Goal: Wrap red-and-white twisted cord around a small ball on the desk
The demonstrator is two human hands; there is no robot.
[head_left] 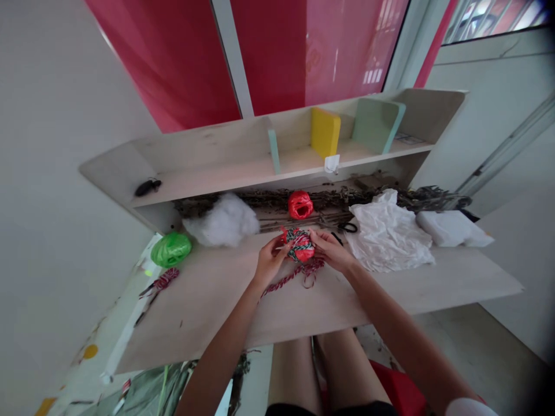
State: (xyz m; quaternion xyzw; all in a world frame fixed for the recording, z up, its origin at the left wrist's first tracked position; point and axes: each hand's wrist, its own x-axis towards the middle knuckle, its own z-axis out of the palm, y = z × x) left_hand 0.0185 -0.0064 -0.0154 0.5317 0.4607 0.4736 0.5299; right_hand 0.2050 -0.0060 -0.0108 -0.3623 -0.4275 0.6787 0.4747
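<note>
Between my two hands, above the middle of the desk, is a small red bundle (304, 252) wrapped with dark green-and-white and red-and-white twisted cord. My left hand (274, 257) grips its left side, thumb across the front. My right hand (330, 248) pinches its upper right side. Red-and-white cord (284, 281) hangs from below the bundle and lies on the desk in a loose line with a small loop. Just behind the hands sits a roll of red plastic string (300, 205). Black-handled scissors (348, 227) lie right of it, partly hidden.
White stuffing (225, 221) and a green string ball (171, 249) are at the left, near a small red-and-white cord bundle (166, 278). Crumpled white plastic (390, 234) and a white block (448, 228) lie right. Dried stems (277, 199) run under the shelf (208, 179).
</note>
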